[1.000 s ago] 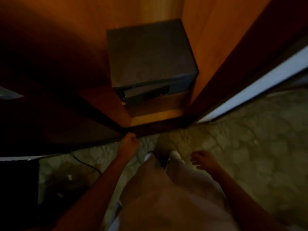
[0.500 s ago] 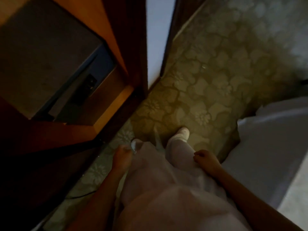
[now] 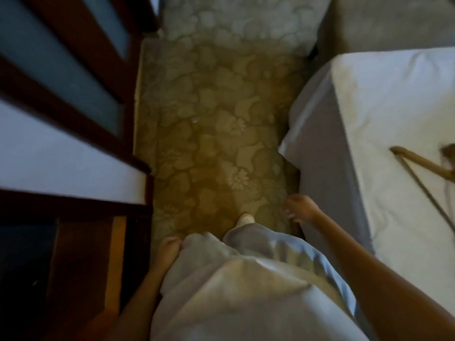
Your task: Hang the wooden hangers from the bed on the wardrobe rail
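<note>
A wooden hanger [image 3: 418, 159] lies on the white bed [image 3: 394, 114] at the right edge of the view, partly cut off by the frame. My right hand [image 3: 301, 209] hangs beside the bed's corner, fingers loosely apart and holding nothing. My left hand [image 3: 167, 249] is down by my left leg, fingers curled, with nothing visible in it. The wardrobe [image 3: 73, 242] with dark wood frames stands on the left; its rail is out of view.
A patterned carpet [image 3: 211, 124] runs as a narrow strip between wardrobe and bed. White panelled doors [image 3: 56, 153] with dark frames line the left side. A grey upholstered piece [image 3: 384, 20] stands beyond the bed at top right. My legs and one foot fill the bottom centre.
The view has swung from the wardrobe interior with its dark box over to the bed; the hanger on the bed has come into view. Both hands stay low and hold nothing.
</note>
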